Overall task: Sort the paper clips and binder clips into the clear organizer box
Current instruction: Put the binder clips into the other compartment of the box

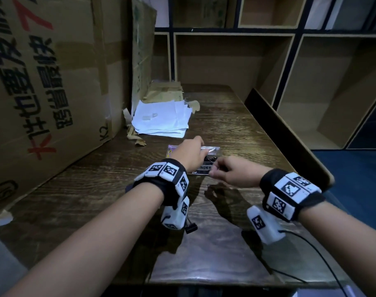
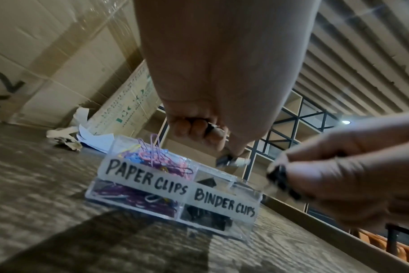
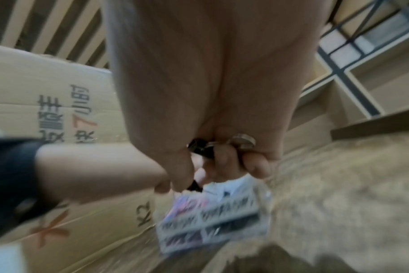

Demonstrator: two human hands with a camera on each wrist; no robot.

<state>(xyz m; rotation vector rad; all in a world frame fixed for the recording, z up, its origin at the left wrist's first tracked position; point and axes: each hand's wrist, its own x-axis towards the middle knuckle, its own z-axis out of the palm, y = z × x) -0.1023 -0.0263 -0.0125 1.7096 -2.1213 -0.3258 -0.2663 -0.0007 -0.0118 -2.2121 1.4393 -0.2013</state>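
Note:
The clear organizer box (image 2: 173, 192) sits mid-table, labelled PAPER CLIPS and BINDER CLIPS. Coloured paper clips (image 2: 156, 158) fill its left cells and black binder clips (image 2: 206, 216) lie in the right ones. My left hand (image 1: 193, 151) hovers over the box with fingers curled and pinches a blurred binder clip (image 2: 231, 159) above the right cells. My right hand (image 1: 217, 168) is just right of the box's near edge and grips black binder clips (image 3: 199, 147). One of these clips (image 2: 278, 175) shows in the left wrist view. A loose binder clip (image 1: 191, 228) lies on the table below my left wrist.
A large printed cardboard box (image 1: 43, 93) stands along the left of the wooden table (image 1: 97, 189). A stack of white papers (image 1: 161, 118) and torn cardboard lie behind the organizer. A dark board (image 1: 285, 133) lines the right edge, with open shelves (image 1: 236, 58) beyond. A cable (image 1: 311, 243) trails near my right wrist.

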